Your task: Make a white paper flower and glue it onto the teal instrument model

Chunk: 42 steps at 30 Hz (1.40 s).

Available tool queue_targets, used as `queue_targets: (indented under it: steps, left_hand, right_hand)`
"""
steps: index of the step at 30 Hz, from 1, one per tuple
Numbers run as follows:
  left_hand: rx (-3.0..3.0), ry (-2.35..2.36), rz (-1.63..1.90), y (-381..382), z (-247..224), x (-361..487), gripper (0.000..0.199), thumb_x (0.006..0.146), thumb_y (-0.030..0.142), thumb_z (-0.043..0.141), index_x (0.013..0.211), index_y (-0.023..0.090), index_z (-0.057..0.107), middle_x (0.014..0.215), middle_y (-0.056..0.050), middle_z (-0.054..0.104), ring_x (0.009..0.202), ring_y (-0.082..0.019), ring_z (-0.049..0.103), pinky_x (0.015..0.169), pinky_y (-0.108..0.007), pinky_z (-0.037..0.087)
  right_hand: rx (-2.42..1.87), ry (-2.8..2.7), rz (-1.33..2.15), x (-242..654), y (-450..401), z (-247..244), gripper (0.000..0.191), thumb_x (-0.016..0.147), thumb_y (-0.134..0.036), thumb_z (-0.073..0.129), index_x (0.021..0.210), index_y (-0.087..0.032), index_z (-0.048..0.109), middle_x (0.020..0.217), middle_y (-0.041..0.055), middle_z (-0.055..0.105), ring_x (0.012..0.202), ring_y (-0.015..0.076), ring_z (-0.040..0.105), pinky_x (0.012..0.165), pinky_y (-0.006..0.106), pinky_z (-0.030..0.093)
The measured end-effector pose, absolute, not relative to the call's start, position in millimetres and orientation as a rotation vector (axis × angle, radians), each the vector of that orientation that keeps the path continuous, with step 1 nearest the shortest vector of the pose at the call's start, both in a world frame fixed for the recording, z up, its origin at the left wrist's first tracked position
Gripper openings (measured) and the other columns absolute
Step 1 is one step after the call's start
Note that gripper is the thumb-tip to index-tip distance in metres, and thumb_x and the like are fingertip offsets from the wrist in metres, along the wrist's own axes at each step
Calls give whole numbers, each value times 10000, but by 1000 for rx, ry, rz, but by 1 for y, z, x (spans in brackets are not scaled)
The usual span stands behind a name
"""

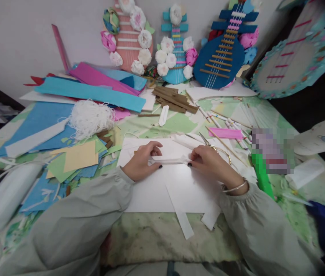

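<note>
A narrow rolled or folded strip of white paper [170, 159] stretches between my two hands, a little above a white sheet [148, 197]. My left hand [143, 161] has its left end, thumb beneath and fingers curled above. At the other end, my right hand [208, 163] pinches the strip between thumb and fingertips. Scissors [206, 141] with gold-coloured handles lie just behind my right hand, which partly hides them. Two loose white paper strips, one long [184, 223] and one short [210, 219], hang over the sheet's near edge.
Lute-shaped paper crafts, including a dark blue one [219, 61], lean at the back. White string [92, 119], turquoise paper [90, 92] and paper scraps [81, 156] lie left. Brown strips [174, 99] sit behind the sheet; a pink strip [225, 133] and a green object [261, 176] are right.
</note>
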<state>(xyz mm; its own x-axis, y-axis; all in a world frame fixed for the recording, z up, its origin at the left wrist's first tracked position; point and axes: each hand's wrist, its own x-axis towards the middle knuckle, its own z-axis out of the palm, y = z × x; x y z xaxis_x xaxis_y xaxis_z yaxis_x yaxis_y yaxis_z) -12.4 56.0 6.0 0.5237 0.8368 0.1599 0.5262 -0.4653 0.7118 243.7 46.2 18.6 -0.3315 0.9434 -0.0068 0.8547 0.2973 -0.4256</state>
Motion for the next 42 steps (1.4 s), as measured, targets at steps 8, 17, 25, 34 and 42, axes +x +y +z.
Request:
queue_targets:
  steps: [8,17,25,34,42]
  left_hand:
    - [2211,1188,620,56,8,-10,380,728,203,590,1074,183,434,798,9,504,761,-159,499,784,-332,384]
    - [2230,1217,618,51,13,-4,111,680,117,569,731,179,494,889,-30,559,865,-188,527,813,-351,385]
    - [1867,1276,750,46,22,-2,233,689,213,619,910,201,544,877,-14,661,815,-186,634,672,-273,453]
    - [1001,933,770,29,16,13,432,637,232,751,993,158,518,803,-20,683,741,-181,681,714,-324,540]
    - [672,810,701,29,19,10,446,634,182,770,1023,114,561,875,-86,686,788,-207,685,887,-447,493]
  right_hand:
    - [-1728,-2181,715,243,45,24,163,668,-167,637,815,-186,570,688,-15,596,623,136,524,571,244,349]
    - [-1649,-2207,662,244,43,26,58,696,-152,556,674,-194,523,645,-14,576,613,136,503,574,249,338]
    - [-1527,-1838,614,242,36,38,244,753,-215,598,984,-227,522,699,-21,655,623,151,587,607,268,435]
    - [-1137,-2131,-7,202,13,24,208,885,-113,451,957,-222,613,902,50,707,876,179,629,814,345,454]
    - [-993,-2309,-6,188,15,13,200,886,-87,442,965,-180,600,965,67,703,938,173,616,872,368,432]
